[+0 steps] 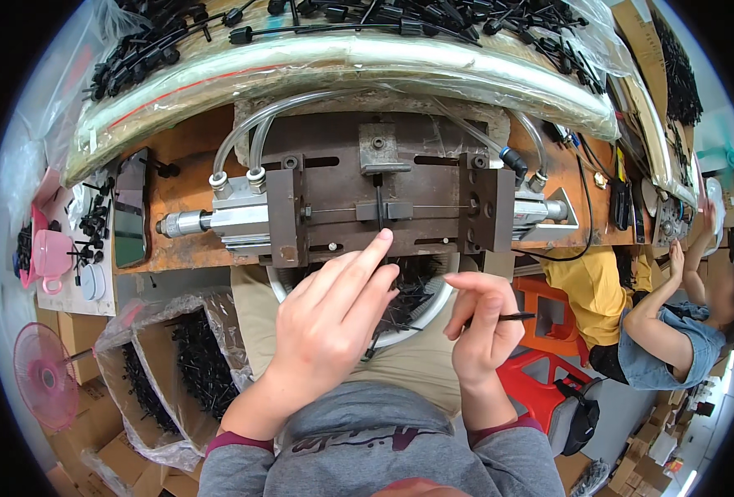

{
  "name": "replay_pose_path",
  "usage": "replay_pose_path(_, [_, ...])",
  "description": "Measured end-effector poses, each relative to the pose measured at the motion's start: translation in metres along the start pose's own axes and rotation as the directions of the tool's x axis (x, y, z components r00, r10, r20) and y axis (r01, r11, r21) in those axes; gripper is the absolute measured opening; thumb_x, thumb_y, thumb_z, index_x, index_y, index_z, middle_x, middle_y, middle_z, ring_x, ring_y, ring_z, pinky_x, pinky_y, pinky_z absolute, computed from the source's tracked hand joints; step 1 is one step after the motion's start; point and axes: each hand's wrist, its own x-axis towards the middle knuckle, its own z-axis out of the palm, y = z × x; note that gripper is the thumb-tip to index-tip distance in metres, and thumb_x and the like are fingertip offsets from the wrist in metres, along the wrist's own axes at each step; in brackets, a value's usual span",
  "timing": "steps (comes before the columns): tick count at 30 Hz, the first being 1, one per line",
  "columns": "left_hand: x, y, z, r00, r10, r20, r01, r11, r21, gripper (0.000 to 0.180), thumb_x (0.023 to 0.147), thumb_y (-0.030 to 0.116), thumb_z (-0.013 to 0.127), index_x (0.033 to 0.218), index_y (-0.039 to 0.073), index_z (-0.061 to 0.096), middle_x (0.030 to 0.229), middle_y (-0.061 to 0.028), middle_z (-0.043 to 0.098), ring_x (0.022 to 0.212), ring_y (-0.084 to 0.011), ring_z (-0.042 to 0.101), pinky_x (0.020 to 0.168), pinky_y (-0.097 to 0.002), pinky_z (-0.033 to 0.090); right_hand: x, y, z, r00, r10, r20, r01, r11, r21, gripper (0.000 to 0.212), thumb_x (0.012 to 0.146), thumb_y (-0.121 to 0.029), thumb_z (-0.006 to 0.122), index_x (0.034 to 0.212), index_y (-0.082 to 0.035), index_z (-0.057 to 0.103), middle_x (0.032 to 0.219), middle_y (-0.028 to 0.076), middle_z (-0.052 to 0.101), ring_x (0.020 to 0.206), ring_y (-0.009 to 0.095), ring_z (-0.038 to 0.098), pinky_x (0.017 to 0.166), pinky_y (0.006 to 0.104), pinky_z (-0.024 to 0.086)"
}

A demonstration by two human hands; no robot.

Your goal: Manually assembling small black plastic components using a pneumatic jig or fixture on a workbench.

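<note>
A slim black plastic part stands lengthwise in the small grey metal block at the middle of a dark steel fixture. My left hand reaches up from below with its fingers stretched out. Its index fingertip is at the near end of that part, apparently touching it; whether it presses cannot be seen. To the right, clear of the fixture, my right hand is closed on another thin black plastic part, which sticks out sideways past the fingers. Below the fixture, a white round tub in my lap holds many black parts.
Air cylinders with clear hoses flank the fixture. Black parts are heaped on a plastic-wrapped ledge behind. A phone lies left. Bagged boxes, a pink fan, red stool and a seated person are around.
</note>
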Motion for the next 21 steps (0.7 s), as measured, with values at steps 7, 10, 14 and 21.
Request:
replay_pose_path(7, [0.01, 0.0, 0.003, 0.998, -0.028, 0.06, 0.021, 0.993, 0.117, 0.026, 0.07, 0.008, 0.077, 0.093, 0.001, 0.069, 0.118, -0.0118, 0.067, 0.07, -0.0191, 0.065, 0.064, -0.0293, 0.052, -0.003, 0.003, -0.004, 0.999, 0.054, -0.004, -0.053, 0.987, 0.149, 0.047, 0.104, -0.039, 0.039, 0.097, 0.004, 0.058, 0.057, -0.001, 0.047, 0.045, 0.005, 0.037, 0.046, 0.0215, 0.028])
replay_pose_path(10, [0.012, 0.0, 0.0, 0.996, -0.048, 0.079, 0.038, 0.992, 0.121, 0.026, 0.07, 0.009, 0.077, 0.093, 0.002, 0.069, 0.117, -0.0108, 0.068, 0.066, -0.0182, 0.065, 0.062, -0.028, 0.051, -0.005, 0.002, -0.004, 0.989, 0.145, 0.012, -0.142, 0.947, 0.289, 0.05, 0.104, -0.041, 0.033, 0.094, 0.003, 0.055, 0.058, 0.001, 0.046, 0.046, 0.006, 0.035, 0.046, 0.023, 0.028])
replay_pose_path(14, [0.01, 0.0, 0.001, 0.994, -0.069, 0.085, 0.058, 0.991, 0.12, 0.025, 0.07, 0.009, 0.078, 0.093, 0.003, 0.07, 0.118, -0.0097, 0.068, 0.064, -0.0176, 0.064, 0.06, -0.0273, 0.05, 0.0, -0.004, -0.004, 0.987, 0.148, 0.061, -0.159, 0.939, 0.305, 0.044, 0.104, -0.032, 0.035, 0.088, 0.003, 0.055, 0.06, 0.003, 0.046, 0.054, 0.009, 0.04, 0.05, 0.0235, 0.031])
replay_pose_path(21, [0.006, 0.0, -0.008, 0.999, 0.032, 0.037, -0.03, 0.998, -0.059, 0.028, 0.071, 0.014, 0.079, 0.095, 0.003, 0.071, 0.111, -0.0111, 0.069, 0.065, -0.0148, 0.064, 0.056, -0.0252, 0.048, 0.011, -0.018, -0.009, 0.989, 0.123, 0.083, -0.126, 0.991, 0.036, 0.022, 0.098, -0.014, 0.052, 0.096, 0.001, 0.068, 0.079, 0.002, 0.054, 0.073, 0.01, 0.042, 0.066, 0.0253, 0.036])
